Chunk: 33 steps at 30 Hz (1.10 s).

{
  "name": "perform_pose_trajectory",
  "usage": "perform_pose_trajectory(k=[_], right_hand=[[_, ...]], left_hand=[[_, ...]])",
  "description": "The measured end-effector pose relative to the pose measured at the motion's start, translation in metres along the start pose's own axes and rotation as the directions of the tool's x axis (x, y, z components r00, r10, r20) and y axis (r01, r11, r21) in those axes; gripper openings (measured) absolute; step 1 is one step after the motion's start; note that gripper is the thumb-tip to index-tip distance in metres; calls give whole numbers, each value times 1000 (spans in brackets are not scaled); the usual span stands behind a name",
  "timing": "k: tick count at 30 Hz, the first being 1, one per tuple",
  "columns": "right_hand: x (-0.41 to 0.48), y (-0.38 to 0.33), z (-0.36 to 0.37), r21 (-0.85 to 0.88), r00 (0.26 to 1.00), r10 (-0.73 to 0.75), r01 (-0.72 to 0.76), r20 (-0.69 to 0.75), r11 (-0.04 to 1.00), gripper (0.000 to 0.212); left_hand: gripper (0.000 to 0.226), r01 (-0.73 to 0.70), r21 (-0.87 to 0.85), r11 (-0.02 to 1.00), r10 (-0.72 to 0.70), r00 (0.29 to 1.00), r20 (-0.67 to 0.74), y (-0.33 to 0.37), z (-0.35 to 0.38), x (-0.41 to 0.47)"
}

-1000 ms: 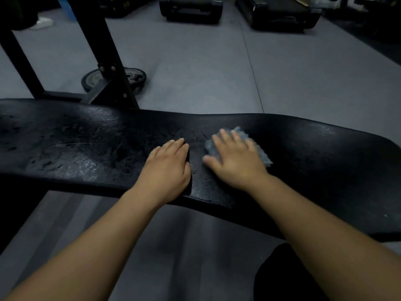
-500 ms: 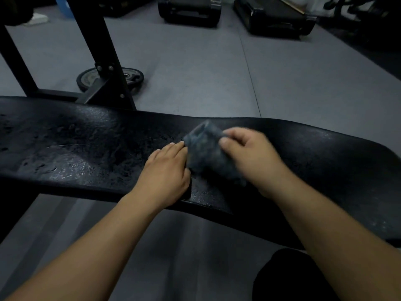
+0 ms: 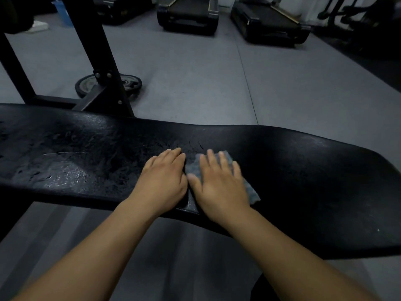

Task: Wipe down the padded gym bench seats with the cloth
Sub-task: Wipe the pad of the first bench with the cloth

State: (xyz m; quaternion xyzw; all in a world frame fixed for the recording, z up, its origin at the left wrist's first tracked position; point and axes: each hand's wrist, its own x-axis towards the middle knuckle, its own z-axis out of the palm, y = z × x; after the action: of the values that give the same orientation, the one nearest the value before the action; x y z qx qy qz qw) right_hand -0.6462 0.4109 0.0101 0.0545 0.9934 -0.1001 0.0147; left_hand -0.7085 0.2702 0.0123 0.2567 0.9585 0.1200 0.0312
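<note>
A long black padded bench seat [image 3: 303, 174] runs across the view, its left half worn and cracked. A grey-blue cloth [image 3: 194, 168] lies flat on the pad near the middle. My right hand [image 3: 219, 183] presses flat on the cloth with straight, spread fingers and covers most of it. My left hand [image 3: 162, 181] rests flat on the pad just left of the cloth, fingers straight and together, almost touching my right thumb.
Black rack uprights [image 3: 95, 51] rise behind the bench at the left, with a weight plate [image 3: 128, 83] on the grey floor by their foot. Two treadmills [image 3: 188, 14] stand at the back. A dark round object [image 3: 262, 290] sits below the bench's near edge.
Half a second ago my right hand held the cloth bunched up above the pad. Now the cloth lies spread flat under that hand, close beside my still left hand.
</note>
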Motion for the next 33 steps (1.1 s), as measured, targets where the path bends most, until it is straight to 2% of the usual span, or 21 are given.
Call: perform_pose_trajectory(k=[2,3,4,6,8,9,11,13,14,16,18,20,21,24,26,28,30,32,33], right_hand=[[-10,14,-3,-22,987,-158,159,44,987,72],[-7,28,-5,-57,983,-178,180,50,982,71],[4,45,-8,-94,989,-141,144,38,985,67],[47,64,-16,-102,999,33,-32,11,994,60],[86,52,-18,-81,993,117,-115,20,990,62],[95,35,-14,-79,996,83,-81,26,994,62],[81,4,-4,-69,995,-96,98,35,993,62],[40,-4,1,-38,955,-293,295,39,955,70],[26,4,-2,-9,942,-332,333,53,943,72],[38,32,-7,-40,956,-287,290,67,956,64],[80,47,-13,-97,992,-126,128,29,987,56],[116,29,-13,-106,1000,-19,19,5,994,55],[121,11,-9,-106,1000,-24,25,6,994,56],[77,-19,3,-76,969,-243,246,49,966,60],[40,-2,-1,-27,938,-345,346,41,938,63],[50,29,-8,-55,957,-287,288,34,956,60],[86,41,-12,-88,994,-108,109,10,990,55],[111,21,-10,-92,1000,-7,5,-12,996,56],[110,4,-7,-96,1000,-13,13,-1,995,57]], left_hand=[[57,-13,-12,1000,13,1000,2,-2,-1,1],[57,-19,-16,1000,19,1000,4,-3,-1,0],[57,-23,-18,1000,23,1000,1,-4,-1,0],[57,-15,-23,1000,15,1000,-14,-7,-1,-3],[56,-2,-30,1000,2,1000,-25,-11,0,-3],[56,2,-35,999,-3,1000,-30,-14,0,-1],[56,9,-45,999,-12,999,-52,-21,-1,2],[55,15,-70,997,-20,998,-64,-25,-3,5],[54,17,-79,997,-22,998,-63,-26,-4,6],[57,24,-71,997,-28,998,-51,-26,-4,4],[57,30,-63,998,-33,998,-52,-25,-4,2],[57,43,-57,997,-47,997,-64,-26,-3,2],[56,47,-56,997,-51,996,-72,-28,-2,3],[52,37,-93,995,-46,995,-93,-34,-3,7],[52,24,-140,990,-36,995,-89,-39,-5,8],[56,17,-126,992,-26,997,-73,-40,-5,7],[56,15,-100,995,-22,997,-69,-39,-4,5],[57,24,-77,997,-30,997,-71,-39,-3,4],[59,32,-68,997,-37,997,-74,-40,-4,3]])
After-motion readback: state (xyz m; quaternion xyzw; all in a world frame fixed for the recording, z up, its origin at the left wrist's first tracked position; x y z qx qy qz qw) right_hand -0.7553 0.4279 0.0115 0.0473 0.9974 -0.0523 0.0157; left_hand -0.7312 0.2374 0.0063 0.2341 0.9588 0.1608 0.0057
